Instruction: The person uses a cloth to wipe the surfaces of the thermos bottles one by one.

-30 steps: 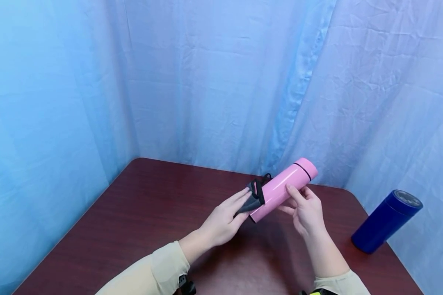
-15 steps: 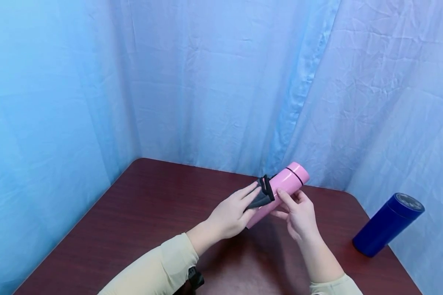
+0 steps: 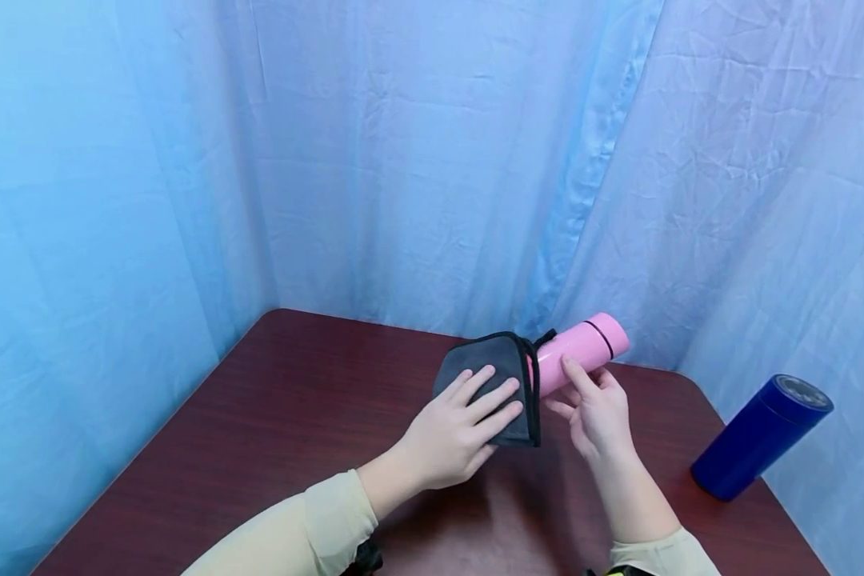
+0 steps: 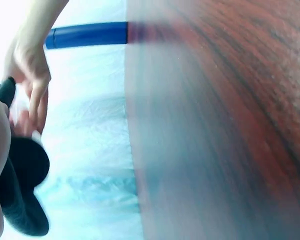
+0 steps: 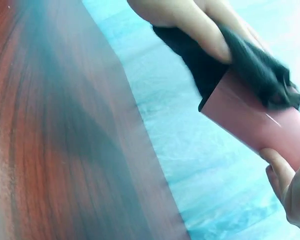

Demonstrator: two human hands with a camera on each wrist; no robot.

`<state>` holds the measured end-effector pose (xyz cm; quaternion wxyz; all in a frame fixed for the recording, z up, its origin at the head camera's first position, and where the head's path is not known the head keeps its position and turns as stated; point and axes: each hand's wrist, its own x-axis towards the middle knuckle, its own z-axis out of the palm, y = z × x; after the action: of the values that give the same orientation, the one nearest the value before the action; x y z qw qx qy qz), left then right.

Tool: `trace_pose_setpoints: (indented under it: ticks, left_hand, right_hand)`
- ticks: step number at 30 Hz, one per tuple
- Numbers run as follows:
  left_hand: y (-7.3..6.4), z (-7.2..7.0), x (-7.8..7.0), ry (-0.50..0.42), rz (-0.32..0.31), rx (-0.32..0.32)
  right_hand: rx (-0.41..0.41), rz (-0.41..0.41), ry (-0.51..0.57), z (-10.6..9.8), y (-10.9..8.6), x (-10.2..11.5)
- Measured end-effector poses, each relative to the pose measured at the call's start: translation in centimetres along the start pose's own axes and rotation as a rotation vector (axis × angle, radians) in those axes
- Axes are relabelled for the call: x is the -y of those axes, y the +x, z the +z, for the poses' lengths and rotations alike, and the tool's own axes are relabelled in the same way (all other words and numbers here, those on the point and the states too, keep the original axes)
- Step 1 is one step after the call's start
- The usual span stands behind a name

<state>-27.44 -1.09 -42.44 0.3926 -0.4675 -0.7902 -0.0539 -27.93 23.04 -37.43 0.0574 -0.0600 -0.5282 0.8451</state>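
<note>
A pink bottle with a black ring below its cap tilts up to the right above the table. My right hand grips its side between thumb and fingers. A dark grey cloth pouch with black edging covers the bottle's lower part in the head view. My left hand holds the pouch, fingers spread over its top and thumb underneath. From the right wrist, the bottle's lower end shows against the dark cloth; I cannot tell how far it sits inside.
A dark blue bottle stands near the right edge of the reddish-brown table. Light blue curtains hang behind the table and along both sides.
The pouch, folded small a second ago, has spread out wide under my left fingers and hides more of the bottle. My right hand and the bottle have dipped left, then returned right.
</note>
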Motion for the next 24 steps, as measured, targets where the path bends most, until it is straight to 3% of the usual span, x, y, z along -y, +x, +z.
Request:
trace_pose_setpoints:
  ticks: [2,5,10,13,15,19,24]
  left_hand:
    - [0.5,0.0,-0.3,0.068,0.016,0.013]
    - [1.3,0.0,-0.4,0.079,-0.037,0.041]
    - [1.3,0.2,0.1,-0.071,-0.190,0.085]
    - [0.5,0.0,0.6,-0.156,-0.228,0.107]
    - [-0.1,-0.3,0.7,-0.195,-0.210,0.109]
    - [-0.8,-0.9,0.4,-0.177,-0.122,0.084]
    - [0.2,-1.0,-0.3,-0.162,-0.091,0.079]
  right_hand:
    - [-0.004,0.009,-0.001,0.3,0.0,-0.3]
    - [-0.013,0.009,-0.020,0.7,-0.2,-0.9]
    - [-0.034,-0.012,-0.057,0.6,-0.5,-1.2]
    - [-0.038,-0.022,-0.063,0.4,-0.5,-0.9]
    - [-0.037,-0.024,-0.058,0.2,-0.5,-0.7]
    - [-0.035,-0.021,-0.045,-0.1,-0.4,-0.3]
    - [-0.012,-0.045,-0.063,-0.2,-0.5,-0.6]
